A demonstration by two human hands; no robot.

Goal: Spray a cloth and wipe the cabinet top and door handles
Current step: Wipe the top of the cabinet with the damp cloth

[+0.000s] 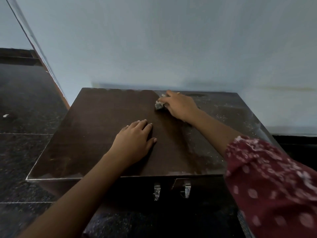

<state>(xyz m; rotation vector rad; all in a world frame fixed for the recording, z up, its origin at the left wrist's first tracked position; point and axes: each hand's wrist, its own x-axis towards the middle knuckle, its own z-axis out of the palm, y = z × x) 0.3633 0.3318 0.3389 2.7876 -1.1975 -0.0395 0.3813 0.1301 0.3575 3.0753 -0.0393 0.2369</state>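
A low dark brown cabinet stands against the pale wall; its top (96, 127) fills the middle of the view. My right hand (178, 105) grips a bunched grey cloth (158, 105) and holds it down on the top near the back edge, right of centre. My left hand (135, 140) rests flat on the top near the middle, fingers straight. The left half of the top looks dark and even; the right half carries pale dust and specks. Two metal door handles (157, 191) (186, 189) hang on the cabinet front below the front edge. No spray bottle is in view.
Dark speckled floor tiles (25, 103) lie left of and in front of the cabinet, with a small white scrap (5, 115) on them. A brown skirting edge (56, 86) runs along the wall at left. My maroon dotted sleeve (267, 182) covers the lower right.
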